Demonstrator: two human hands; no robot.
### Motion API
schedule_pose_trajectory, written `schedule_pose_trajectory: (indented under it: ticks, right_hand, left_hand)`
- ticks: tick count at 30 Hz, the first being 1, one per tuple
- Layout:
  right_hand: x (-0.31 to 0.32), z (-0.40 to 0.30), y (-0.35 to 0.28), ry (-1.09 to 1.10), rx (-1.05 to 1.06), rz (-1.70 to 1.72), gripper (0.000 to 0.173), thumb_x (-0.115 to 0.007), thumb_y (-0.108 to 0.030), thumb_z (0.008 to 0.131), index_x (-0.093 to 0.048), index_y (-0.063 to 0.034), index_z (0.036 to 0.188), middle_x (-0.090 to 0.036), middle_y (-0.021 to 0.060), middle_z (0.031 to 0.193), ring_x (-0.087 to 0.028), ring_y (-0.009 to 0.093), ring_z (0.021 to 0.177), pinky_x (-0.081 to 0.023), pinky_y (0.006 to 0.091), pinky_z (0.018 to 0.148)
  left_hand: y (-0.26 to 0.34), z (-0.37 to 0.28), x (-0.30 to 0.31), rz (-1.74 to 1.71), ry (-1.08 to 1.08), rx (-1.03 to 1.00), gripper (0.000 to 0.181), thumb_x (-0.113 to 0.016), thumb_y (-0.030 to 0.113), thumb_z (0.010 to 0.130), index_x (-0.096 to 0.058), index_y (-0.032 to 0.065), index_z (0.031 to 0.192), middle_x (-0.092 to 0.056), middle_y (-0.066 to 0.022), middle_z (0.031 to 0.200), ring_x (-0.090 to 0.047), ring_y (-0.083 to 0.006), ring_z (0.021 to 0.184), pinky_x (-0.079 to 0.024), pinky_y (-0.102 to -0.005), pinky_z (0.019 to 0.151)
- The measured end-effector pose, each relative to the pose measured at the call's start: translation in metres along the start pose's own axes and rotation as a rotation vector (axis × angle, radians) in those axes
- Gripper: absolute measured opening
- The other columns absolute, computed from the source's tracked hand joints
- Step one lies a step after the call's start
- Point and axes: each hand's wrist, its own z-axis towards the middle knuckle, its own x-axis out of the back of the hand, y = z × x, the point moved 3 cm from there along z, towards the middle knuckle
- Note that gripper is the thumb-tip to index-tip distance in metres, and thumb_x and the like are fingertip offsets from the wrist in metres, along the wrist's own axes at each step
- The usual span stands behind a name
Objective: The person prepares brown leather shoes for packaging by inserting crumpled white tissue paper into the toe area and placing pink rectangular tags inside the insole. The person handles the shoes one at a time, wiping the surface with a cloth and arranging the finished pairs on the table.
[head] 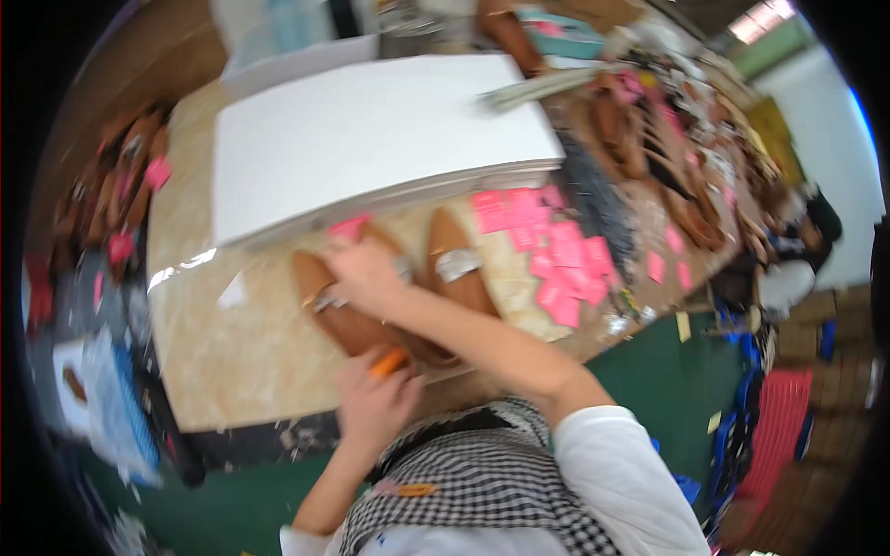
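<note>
Several tan pointed flat shoes lie side by side on the table before me. My left hand point(379, 396) is closed around a small orange object point(389, 362) at the heel end of the left shoe point(341, 316). My right hand point(365, 274) reaches over the shoes, its fingers by a pink tag point(350, 226); blur hides whether they grip it. Under that hand, another shoe point(382, 243) is partly hidden. To its right, a shoe point(462, 281) has a silvery wrapped piece point(457, 264) across its upper.
A stack of white sheets or boards point(382, 132) lies beyond the shoes. Loose pink tags point(567, 260) are scattered at right. More brown shoes point(619, 132) crowd the right-hand table, others point(125, 174) the far left. A person point(793, 278) is at the far right.
</note>
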Motion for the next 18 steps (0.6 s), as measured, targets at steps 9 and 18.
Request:
schedule_pose_trajectory:
  ticks: [9, 18]
  right_hand:
    - [0.152, -0.144, 0.147, 0.580, -0.232, 0.320, 0.032, -0.062, -0.008, 0.085, -0.065, -0.0037, 0.117, -0.065, 0.0179, 0.114, -0.065, 0.031, 0.101, -0.053, 0.0416, 0.085]
    - [0.214, -0.226, 0.273, 0.418, -0.535, -0.519, 0.041, -0.068, -0.021, 0.088, -0.061, -0.0114, 0.128, -0.072, 0.0123, 0.085, -0.069, 0.024, 0.075, -0.054, 0.0365, 0.067]
  left_hand:
    - [-0.024, 0.001, -0.037, -1.320, 0.077, 0.851, 0.058, -0.051, 0.047, 0.097, -0.050, -0.0013, 0.130, -0.067, -0.0184, 0.108, -0.068, -0.0256, 0.083, -0.059, -0.0365, 0.069]
    - [-0.005, 0.030, -0.019, -1.410, 0.084, 0.834, 0.066, -0.046, 0.057, 0.096, -0.054, -0.0024, 0.124, -0.066, -0.0175, 0.102, -0.068, -0.0252, 0.076, -0.057, -0.0351, 0.058]
